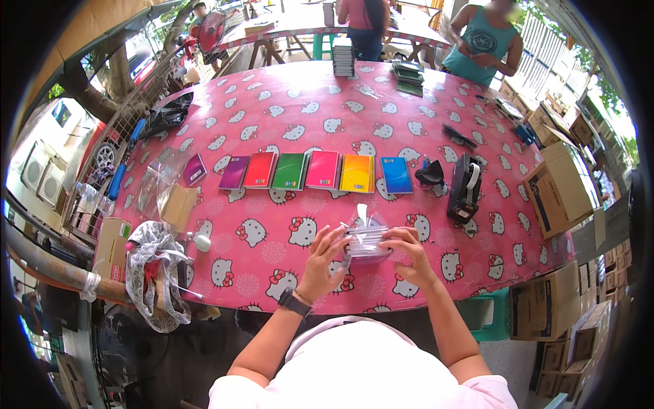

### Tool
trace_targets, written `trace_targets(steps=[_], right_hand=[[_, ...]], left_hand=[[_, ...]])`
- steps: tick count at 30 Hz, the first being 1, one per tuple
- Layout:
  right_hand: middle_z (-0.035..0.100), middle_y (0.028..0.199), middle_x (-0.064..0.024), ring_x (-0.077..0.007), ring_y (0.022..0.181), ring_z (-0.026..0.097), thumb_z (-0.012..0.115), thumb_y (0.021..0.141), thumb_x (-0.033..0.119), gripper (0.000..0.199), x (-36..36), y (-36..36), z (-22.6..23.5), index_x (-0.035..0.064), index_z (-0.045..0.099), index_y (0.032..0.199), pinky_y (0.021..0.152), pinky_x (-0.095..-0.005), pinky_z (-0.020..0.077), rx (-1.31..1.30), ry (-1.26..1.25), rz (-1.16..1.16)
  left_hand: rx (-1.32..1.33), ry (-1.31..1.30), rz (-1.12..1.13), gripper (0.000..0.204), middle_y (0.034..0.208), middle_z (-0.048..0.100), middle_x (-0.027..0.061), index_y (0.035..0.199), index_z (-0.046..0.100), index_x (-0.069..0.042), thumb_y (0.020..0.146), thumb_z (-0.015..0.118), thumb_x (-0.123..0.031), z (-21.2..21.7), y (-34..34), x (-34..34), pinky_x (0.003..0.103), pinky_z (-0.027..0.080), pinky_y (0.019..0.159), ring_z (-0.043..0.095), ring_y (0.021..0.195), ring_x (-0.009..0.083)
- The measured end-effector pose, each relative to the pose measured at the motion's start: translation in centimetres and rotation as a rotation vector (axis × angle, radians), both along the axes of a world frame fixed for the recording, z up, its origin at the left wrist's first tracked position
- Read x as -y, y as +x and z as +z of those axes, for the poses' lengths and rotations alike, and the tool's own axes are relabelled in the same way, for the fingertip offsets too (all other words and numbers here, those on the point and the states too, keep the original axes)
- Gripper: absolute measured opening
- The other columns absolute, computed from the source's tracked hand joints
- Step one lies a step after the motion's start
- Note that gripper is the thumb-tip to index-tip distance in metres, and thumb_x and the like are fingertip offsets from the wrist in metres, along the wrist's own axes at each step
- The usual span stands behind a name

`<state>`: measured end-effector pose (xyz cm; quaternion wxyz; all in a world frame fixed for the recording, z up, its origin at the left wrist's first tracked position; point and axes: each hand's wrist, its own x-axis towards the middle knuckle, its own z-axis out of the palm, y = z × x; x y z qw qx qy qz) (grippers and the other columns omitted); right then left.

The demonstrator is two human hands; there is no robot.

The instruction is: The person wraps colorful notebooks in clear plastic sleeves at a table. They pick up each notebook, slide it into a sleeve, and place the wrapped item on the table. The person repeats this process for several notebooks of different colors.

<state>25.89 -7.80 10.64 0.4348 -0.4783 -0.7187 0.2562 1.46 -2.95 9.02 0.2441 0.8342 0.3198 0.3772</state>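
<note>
A small stack of notebooks, apparently in clear plastic, stands near the table's front edge with its page edges facing up. My left hand, with a dark watch on the wrist, presses its fingertips to the stack's left side. Against the opposite side rest the curved fingers of my right hand. Beyond them lies a row of spiral notebooks: purple, red, green, pink, yellow and, slightly apart, blue.
A black tape dispenser stands right of the row. Plastic bags and a patterned cloth lie at left. Cardboard boxes line the right edge. Notebook stacks stand at the far end, where a person in teal stands.
</note>
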Motion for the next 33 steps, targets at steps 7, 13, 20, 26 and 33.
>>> trace_targets(steps=[7, 13, 20, 26, 33], right_hand=[[0.051, 0.131, 0.0019, -0.0243, 0.125, 0.033, 0.054, 0.048, -0.001, 0.062, -1.0, 0.9, 0.4, 0.0196, 0.068, 0.105, 0.107, -0.0391, 0.0213, 0.132, -0.042, 0.154], [0.034, 0.146, 0.0023, -0.0323, 0.138, 0.014, 0.061, 0.049, 0.002, 0.069, -1.3, 0.8, 0.4, 0.0254, 0.064, 0.114, 0.109, -0.0494, 0.0151, 0.303, -0.092, 0.265], [0.031, 0.148, -0.0013, -0.0326, 0.139, 0.013, 0.060, 0.053, 0.004, 0.063, -2.5, 1.6, 0.8, 0.0208, 0.065, 0.114, 0.110, -0.0508, 0.0104, 0.234, -0.094, 0.377], [0.069, 0.092, -0.0131, -0.0279, 0.077, 0.065, 0.060, 0.082, 0.034, 0.033, -4.4, 19.0, -2.3, 0.0072, 0.069, 0.099, 0.077, -0.0433, 0.0473, -0.040, 0.007, -1.107], [0.069, 0.088, -0.0131, -0.0255, 0.093, 0.062, 0.069, 0.077, 0.028, 0.024, -6.7, 21.6, -3.6, 0.0075, 0.071, 0.089, 0.086, -0.0359, 0.0447, -0.044, -0.359, -1.188]], left_hand=[[-0.008, -0.047, -0.095, 0.075, 0.143, 0.035, 0.0067, 0.132, 0.045, -0.016, 0.060, 0.065, -0.007, -0.5, 0.3, 0.9, 0.043, 0.022, 0.110, 0.025, 0.135, 0.0312], [-0.189, -0.066, -0.208, 0.081, 0.147, 0.029, 0.0030, 0.133, 0.046, -0.023, 0.056, 0.071, -0.011, 0.4, 0.2, -0.1, 0.051, 0.014, 0.111, 0.017, 0.138, 0.0309], [-0.463, -0.071, -0.327, 0.081, 0.148, 0.028, -0.0009, 0.133, 0.046, -0.031, 0.059, 0.073, -0.015, 2.2, 0.6, -2.4, 0.057, 0.012, 0.110, 0.011, 0.140, 0.0305], [-0.438, -0.045, -0.342, 0.078, 0.148, 0.027, -0.0035, 0.133, 0.044, -0.036, 0.063, 0.071, -0.015, 3.1, 0.7, -1.9, 0.062, 0.019, 0.106, 0.021, 0.136, 0.0353], [-0.423, -0.077, -0.315, 0.078, 0.146, 0.031, 0.0023, 0.131, 0.048, -0.031, 0.059, 0.068, -0.009, 2.8, 0.8, -1.8, 0.053, 0.022, 0.109, 0.027, 0.133, 0.0355]])
